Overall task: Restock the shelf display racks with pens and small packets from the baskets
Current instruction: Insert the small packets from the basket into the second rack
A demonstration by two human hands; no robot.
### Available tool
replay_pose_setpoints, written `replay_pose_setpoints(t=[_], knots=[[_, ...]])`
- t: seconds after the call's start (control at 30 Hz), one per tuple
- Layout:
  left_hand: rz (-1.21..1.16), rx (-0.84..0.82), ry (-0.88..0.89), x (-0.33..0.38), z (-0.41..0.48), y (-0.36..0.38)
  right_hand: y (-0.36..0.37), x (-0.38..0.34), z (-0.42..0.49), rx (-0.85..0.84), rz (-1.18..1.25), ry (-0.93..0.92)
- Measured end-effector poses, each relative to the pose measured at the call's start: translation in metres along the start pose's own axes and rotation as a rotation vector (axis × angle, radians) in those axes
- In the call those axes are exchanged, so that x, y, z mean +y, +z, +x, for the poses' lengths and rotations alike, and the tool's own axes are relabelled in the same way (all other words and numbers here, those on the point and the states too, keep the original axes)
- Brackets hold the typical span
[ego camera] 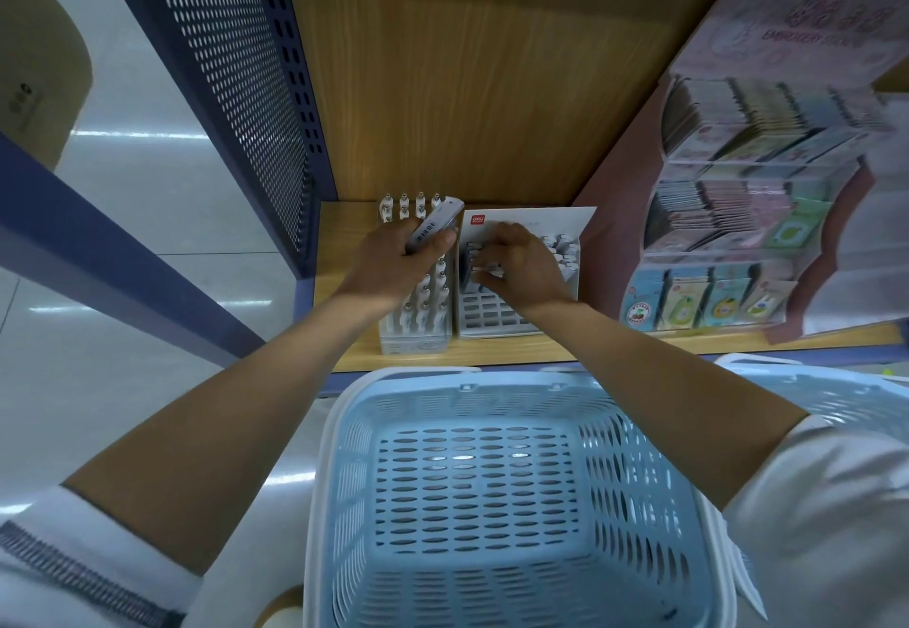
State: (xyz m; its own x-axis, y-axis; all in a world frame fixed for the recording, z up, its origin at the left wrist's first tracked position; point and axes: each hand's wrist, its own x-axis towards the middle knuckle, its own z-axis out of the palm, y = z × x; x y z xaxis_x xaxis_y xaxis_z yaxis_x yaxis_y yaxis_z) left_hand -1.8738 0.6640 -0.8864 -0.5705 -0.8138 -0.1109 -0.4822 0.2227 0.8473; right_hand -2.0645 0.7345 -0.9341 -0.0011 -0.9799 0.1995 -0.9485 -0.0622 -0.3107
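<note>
Over rack, left fingers round pens.

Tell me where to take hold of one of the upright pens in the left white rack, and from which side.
Pinch a front-row pen by its top end, coming straight down from above. The pens stand upright in tight rows in the white rack, so only their tops are free; the left hand, holding a pen bundle, covers the middle rows.

A stationery shop: a wooden shelf in blue perforated-metal racking carries pen display racks and, right, a tiered stand of packets; blue shopping basket nearest.
</note>
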Motion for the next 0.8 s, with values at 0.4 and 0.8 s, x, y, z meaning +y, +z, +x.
replay_pose_setpoints(t=[0.4, 0.8], knots=[[-0.063, -0.018, 0.024, 0.001, 0.000, -0.002, 0.011, -0.007, 0.005, 0.002, 0.083, 0.089], [-0.112, -0.027, -0.039, 0.004, -0.004, -0.002, 0.003, 0.009, -0.004, -0.024, 0.240, 0.182]])
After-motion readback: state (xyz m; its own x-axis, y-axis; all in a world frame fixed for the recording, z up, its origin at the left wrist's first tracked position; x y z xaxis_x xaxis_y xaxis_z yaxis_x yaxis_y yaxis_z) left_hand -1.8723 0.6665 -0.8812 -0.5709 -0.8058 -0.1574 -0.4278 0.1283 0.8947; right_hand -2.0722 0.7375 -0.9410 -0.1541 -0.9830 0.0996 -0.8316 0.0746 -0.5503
